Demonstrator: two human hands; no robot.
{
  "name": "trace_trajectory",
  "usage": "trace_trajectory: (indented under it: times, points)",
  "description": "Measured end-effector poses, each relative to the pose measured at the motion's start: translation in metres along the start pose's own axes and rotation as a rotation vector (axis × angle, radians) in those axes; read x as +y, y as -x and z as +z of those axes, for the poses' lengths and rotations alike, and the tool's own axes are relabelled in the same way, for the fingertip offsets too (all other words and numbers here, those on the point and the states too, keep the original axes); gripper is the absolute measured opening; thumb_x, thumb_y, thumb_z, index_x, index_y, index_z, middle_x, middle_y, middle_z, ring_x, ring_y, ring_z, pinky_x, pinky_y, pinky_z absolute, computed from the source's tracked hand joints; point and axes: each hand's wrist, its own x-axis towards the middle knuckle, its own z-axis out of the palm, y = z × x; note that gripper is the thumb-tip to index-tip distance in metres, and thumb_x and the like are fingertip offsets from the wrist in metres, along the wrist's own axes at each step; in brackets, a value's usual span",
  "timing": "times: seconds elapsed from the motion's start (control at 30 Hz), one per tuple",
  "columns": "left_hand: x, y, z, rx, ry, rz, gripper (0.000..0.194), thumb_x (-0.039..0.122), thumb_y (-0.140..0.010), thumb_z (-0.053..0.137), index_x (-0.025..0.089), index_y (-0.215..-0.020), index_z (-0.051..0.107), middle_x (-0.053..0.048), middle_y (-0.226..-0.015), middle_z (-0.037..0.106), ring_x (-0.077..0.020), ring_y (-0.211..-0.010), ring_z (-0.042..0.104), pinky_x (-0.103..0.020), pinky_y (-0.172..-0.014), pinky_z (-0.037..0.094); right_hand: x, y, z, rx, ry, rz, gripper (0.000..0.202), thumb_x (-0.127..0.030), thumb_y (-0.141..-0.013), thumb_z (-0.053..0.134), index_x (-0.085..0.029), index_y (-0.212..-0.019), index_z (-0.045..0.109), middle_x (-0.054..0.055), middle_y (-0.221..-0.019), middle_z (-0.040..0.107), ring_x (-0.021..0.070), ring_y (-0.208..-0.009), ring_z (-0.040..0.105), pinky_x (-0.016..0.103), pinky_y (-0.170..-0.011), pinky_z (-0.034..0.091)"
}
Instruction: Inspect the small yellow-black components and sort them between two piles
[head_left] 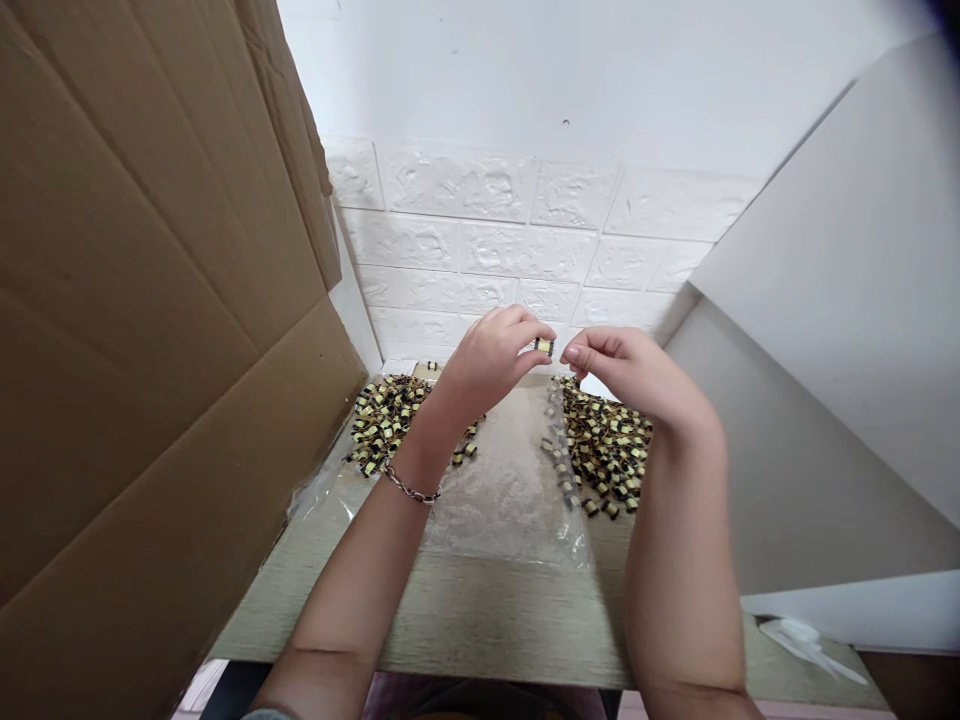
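Between the thumb and fingertips of my left hand (499, 350) is a small transformer (544, 347), a yellow-wrapped coil with black pinned ends, raised above the table. Just to its right, my right hand (611, 362) is closed in a pinch, its fingertips a short gap from the coil. Whatever those fingers hold, if anything, is too small to make out. Below and left lies a pile of similar transformers (386, 415) on a clear plastic bag (499, 490). Under my right hand is a larger pile of transformers (604, 450) with brownish wires, partly covered by my forearm.
A tall cardboard sheet (172, 330) walls off the left side. White brick-patterned wall (495, 245) stands behind the wooden table (495, 610). On the right are a pale panel (817, 400) and a white strip-like item (810, 645) near the table's front.
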Motion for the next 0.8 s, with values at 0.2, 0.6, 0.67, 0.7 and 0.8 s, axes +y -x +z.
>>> trace_trajectory:
  times: [0.2, 0.6, 0.67, 0.7, 0.8]
  points:
    - [0.0, 0.0, -0.001, 0.041, 0.142, -0.009, 0.013, 0.019, -0.075, 0.056, 0.018, -0.087, 0.059, 0.0, -0.086, 0.057, -0.0117, -0.083, 0.051, -0.023, -0.077, 0.038, 0.007, -0.002, -0.002, -0.041, -0.119, -0.034, 0.025, -0.036, -0.079, 0.048, -0.014, -0.067, 0.056, 0.001, -0.065, 0.054, 0.0107, -0.063, 0.047, 0.023, -0.06, 0.035]
    - [0.003, 0.0, -0.005, 0.059, 0.328, -0.05, 0.015, 0.024, -0.072, 0.06, 0.018, -0.086, 0.061, 0.0, -0.085, 0.058, -0.0099, -0.079, 0.052, -0.021, -0.075, 0.039, 0.017, -0.005, 0.0, -0.149, -0.364, -0.114, 0.026, -0.038, -0.079, 0.052, -0.015, -0.066, 0.053, 0.0, -0.062, 0.051, 0.0094, -0.061, 0.045, 0.023, -0.061, 0.033]
    - [0.003, 0.0, -0.005, 0.063, 0.352, -0.055, 0.015, 0.024, -0.072, 0.06, 0.018, -0.086, 0.061, 0.0, -0.084, 0.058, -0.0097, -0.079, 0.051, -0.02, -0.075, 0.039, 0.018, -0.006, 0.0, -0.159, -0.383, -0.127, 0.026, -0.038, -0.079, 0.052, -0.015, -0.066, 0.052, -0.001, -0.062, 0.05, 0.0093, -0.061, 0.044, 0.023, -0.06, 0.032]
    - [0.003, 0.0, -0.004, 0.062, 0.363, -0.058, 0.015, 0.025, -0.072, 0.06, 0.018, -0.085, 0.061, 0.0, -0.084, 0.058, -0.0095, -0.079, 0.051, -0.02, -0.074, 0.039, 0.019, -0.006, 0.001, -0.163, -0.385, -0.132, 0.026, -0.038, -0.079, 0.052, -0.015, -0.066, 0.052, -0.001, -0.062, 0.05, 0.0092, -0.061, 0.044, 0.023, -0.06, 0.032]
    - [0.004, 0.0, -0.003, 0.053, 0.396, -0.069, 0.015, 0.026, -0.072, 0.06, 0.017, -0.084, 0.061, 0.0, -0.083, 0.058, -0.0091, -0.078, 0.051, -0.02, -0.074, 0.038, 0.021, -0.008, 0.003, -0.178, -0.4, -0.139, 0.027, -0.037, -0.08, 0.051, -0.015, -0.065, 0.051, -0.001, -0.062, 0.05, 0.0092, -0.061, 0.044, 0.023, -0.061, 0.032]
